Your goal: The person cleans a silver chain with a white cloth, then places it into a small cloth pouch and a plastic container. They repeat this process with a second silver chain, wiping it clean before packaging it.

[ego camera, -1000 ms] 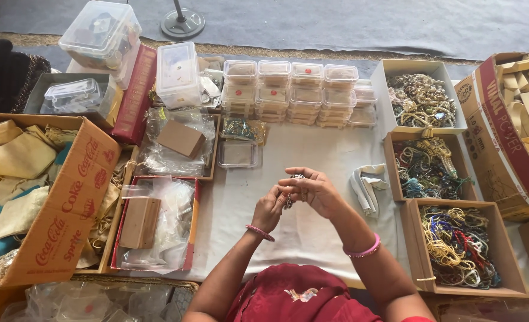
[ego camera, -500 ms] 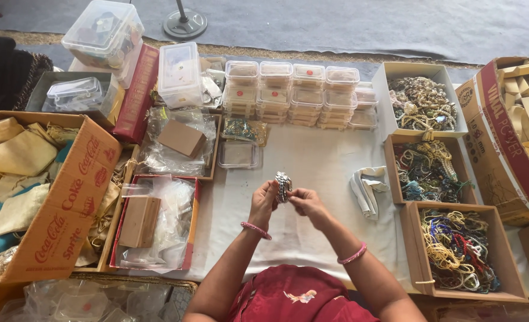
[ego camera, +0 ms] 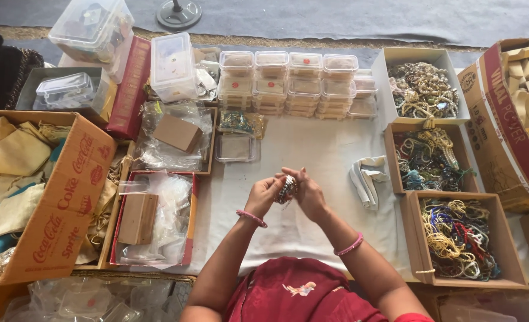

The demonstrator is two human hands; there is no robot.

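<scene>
Both hands, left hand [ego camera: 262,195] and right hand [ego camera: 308,192], pinched a silvery beaded bracelet [ego camera: 286,189] between them above the white cloth-covered table [ego camera: 312,149], where a loosened grip could probably drop it.

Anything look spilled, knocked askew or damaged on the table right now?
Nothing looks spilled or broken. Both hands, left hand and right hand, hold a silvery jewellery piece above the white cloth. The one loose item is a crumpled white rag beside the bead boxes; the stacked clear plastic boxes stand tidy.
</scene>
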